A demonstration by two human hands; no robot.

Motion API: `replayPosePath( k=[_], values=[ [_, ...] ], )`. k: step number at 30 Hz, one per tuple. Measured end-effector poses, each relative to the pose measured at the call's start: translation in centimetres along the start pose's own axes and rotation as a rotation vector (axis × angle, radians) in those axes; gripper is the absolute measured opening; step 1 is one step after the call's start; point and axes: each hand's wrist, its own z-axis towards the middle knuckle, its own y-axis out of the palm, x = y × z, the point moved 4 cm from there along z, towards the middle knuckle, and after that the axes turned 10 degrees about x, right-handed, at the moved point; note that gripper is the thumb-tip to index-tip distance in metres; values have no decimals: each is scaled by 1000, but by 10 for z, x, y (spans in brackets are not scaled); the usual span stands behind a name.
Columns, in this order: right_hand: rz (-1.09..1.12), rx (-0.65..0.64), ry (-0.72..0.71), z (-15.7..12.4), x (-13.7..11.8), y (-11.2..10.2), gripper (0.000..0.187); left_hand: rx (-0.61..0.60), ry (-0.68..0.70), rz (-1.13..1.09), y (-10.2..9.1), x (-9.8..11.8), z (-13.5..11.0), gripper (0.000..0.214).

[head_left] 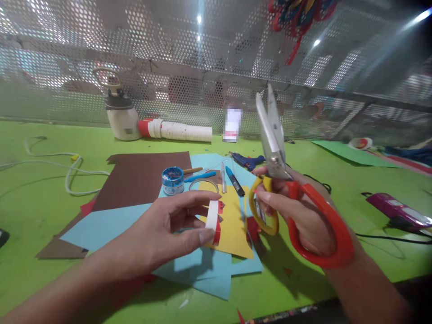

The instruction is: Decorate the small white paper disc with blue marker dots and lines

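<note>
Between the thumb and fingers of my left hand [175, 220] is a small white and red paper piece [212, 217], held edge-up above the yellow sheet [232, 225]. Dark marks show on its red side. My right hand [300, 209] is closed on large scissors [275, 155], whose blades point up and stand slightly apart. They have one yellow handle loop and one red loop; the red loop lies around the back of the hand. The scissors and the paper piece are apart. Light blue paper [209, 279] lies under the yellow sheet.
Behind my hands lie a blue paint jar [173, 181], a blue-black pen [235, 181] and a blue glue gun [248, 160]. Brown paper [145, 180] spreads left. A sprayer bottle [123, 117] and a white tube [185, 131] stand along the mesh wall. A purple device [398, 209] lies right.
</note>
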Motion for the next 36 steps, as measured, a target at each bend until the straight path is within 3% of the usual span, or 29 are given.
replayPosePath(
  k=[5,9,11,15,19,22,25,28,33,36],
  values=[
    [-321,228,-245,13,-13,-24,29,28,69,-109,-2,1,4,42],
    [-318,365,-316,18,-14,-35,37,52,87,-132,-1,2,8,30],
    [-260,316,-300,17,-12,-32,40,64,83,-151,-1,2,9,30],
    [-231,94,-259,7,-10,-13,38,98,97,-131,-4,4,8,28],
    [-340,-124,-339,-4,-8,6,33,118,135,-102,-11,7,6,28],
    [-401,-198,-363,-7,-8,12,25,99,132,-103,-13,8,5,30],
    [-345,-249,-200,-11,-6,12,21,48,88,-78,-12,9,1,34],
    [-125,-302,-27,-16,-6,11,26,-5,65,-31,-11,12,-3,38],
    [144,-496,92,-26,-11,17,38,41,83,-64,-17,7,2,32],
    [177,-508,130,-30,-10,19,44,54,131,-186,-20,3,7,38]
  ],
)
